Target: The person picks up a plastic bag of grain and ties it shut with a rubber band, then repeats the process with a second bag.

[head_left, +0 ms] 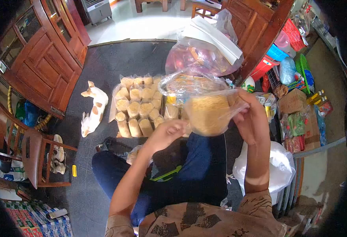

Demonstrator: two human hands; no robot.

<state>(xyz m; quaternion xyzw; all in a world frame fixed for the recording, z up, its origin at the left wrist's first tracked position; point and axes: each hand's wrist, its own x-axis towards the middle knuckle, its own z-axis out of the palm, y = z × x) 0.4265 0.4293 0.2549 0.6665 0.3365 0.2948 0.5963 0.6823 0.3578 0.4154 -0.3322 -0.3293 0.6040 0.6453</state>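
Dark floor (114, 67); both hands grip noodle bag (209, 114).

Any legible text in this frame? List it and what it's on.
None legible.
Boxes at lower left: print too blurred to read.
Shirt: dark pattern, no clear letters.
Packets in the carton at right: too small to read.
Clear bag held in both hands: no label visible.
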